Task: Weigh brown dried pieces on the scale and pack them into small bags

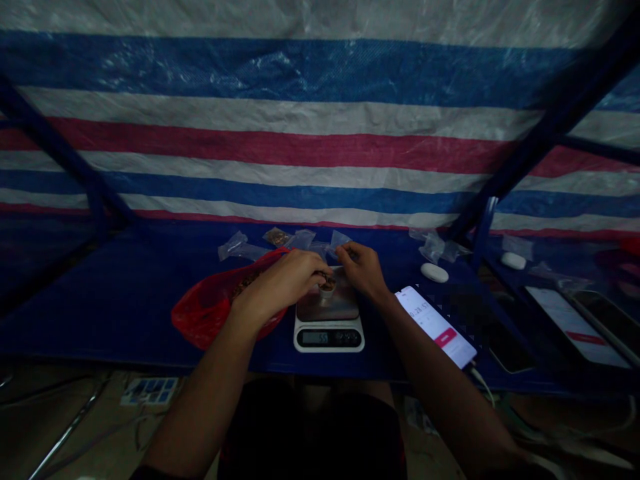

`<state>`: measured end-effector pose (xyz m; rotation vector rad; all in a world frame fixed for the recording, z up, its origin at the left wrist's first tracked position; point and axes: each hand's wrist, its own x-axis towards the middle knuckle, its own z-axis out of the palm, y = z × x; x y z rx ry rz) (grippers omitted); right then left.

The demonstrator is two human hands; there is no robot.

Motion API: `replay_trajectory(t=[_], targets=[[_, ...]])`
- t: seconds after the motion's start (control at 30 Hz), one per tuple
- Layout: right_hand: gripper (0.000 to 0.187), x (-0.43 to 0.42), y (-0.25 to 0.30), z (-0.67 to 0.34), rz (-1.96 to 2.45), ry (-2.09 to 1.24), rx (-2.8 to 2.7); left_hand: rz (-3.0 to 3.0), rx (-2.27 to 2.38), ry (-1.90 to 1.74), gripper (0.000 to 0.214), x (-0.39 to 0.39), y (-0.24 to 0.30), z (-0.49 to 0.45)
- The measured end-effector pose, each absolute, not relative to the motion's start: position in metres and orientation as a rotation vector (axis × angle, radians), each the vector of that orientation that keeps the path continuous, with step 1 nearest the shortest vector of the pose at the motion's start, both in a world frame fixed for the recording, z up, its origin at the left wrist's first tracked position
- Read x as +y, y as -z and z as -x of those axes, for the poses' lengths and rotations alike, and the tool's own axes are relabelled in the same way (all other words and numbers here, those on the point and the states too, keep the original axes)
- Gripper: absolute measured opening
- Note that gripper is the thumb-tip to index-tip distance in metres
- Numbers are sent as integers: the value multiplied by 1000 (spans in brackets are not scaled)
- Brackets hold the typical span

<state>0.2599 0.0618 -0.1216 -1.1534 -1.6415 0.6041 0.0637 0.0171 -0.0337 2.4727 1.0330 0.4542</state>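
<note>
A small pale cup point(327, 292) heaped with brown pieces point(327, 281) stands on the metal plate of a white digital scale point(329, 340), whose display seems to read 55. My left hand point(293, 275) reaches across from the left, its fingers closed at the brown pieces on the cup's top. Beyond the right side of the plate, my right hand point(362, 268) has its fingers curled together beside a small clear plastic bag point(340, 238); whether it grips the bag is unclear. Under my left forearm lies an open red plastic bag point(200, 313) with more brown pieces inside.
Several clear bags point(240, 247) and a filled bag point(277, 236) lie along the back of the blue table point(125, 300). Right of the scale are a lit phone point(435, 325) on a cable, a white oval case point(435, 273) and a dark phone point(507, 343). Blue metal posts point(520, 157) flank a striped tarp point(320, 150).
</note>
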Motion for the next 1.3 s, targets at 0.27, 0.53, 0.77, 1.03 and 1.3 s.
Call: replay_trajectory(t=[0.27,0.53,0.77,1.03,1.3], targets=[[30,62,122,-260,1160,-595,-1656,-2486,1045,-453,32,16,35,-63],[31,62,123,-259,1157,-607,-1647,-2486,1039,-498,35,16,34,-65],[30,62,122,-260,1155,-644,-1648,-2481,1054,-511,37,14,33,-66],[30,60,116,-262,1148,-680,-1643,-2464,1087,-588,30,10,33,-50],[31,59,117,-262,1160,-661,-1654,-2434,1328,-421,16,4,49,-36]])
